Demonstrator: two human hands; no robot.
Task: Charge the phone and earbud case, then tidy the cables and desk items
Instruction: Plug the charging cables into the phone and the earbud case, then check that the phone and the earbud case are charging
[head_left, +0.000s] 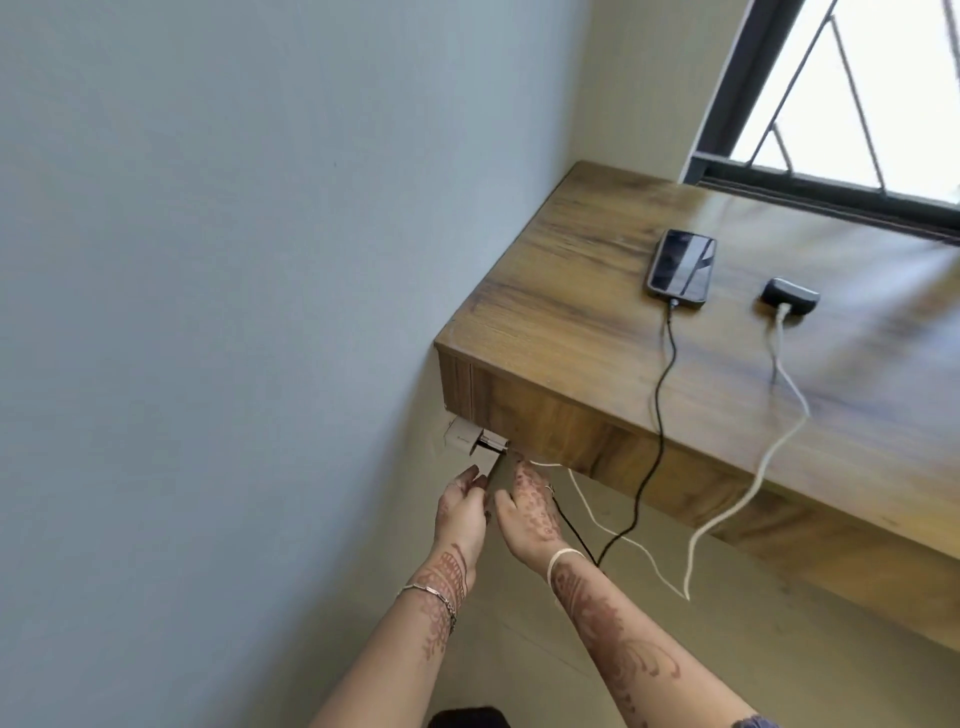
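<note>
desk (571, 291): wood-grain, slight sheen | phone (681, 270): glossy glass | wall (208, 260): matt paint

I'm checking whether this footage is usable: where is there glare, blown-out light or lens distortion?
Head view: the window is blown out to white; its light puts a pale sheen on the desk and reflections on the phone screen. The wide-angle lens tilts the wall and desk edges. The hands below the desk sit in dimmer, slightly soft light.
</note>
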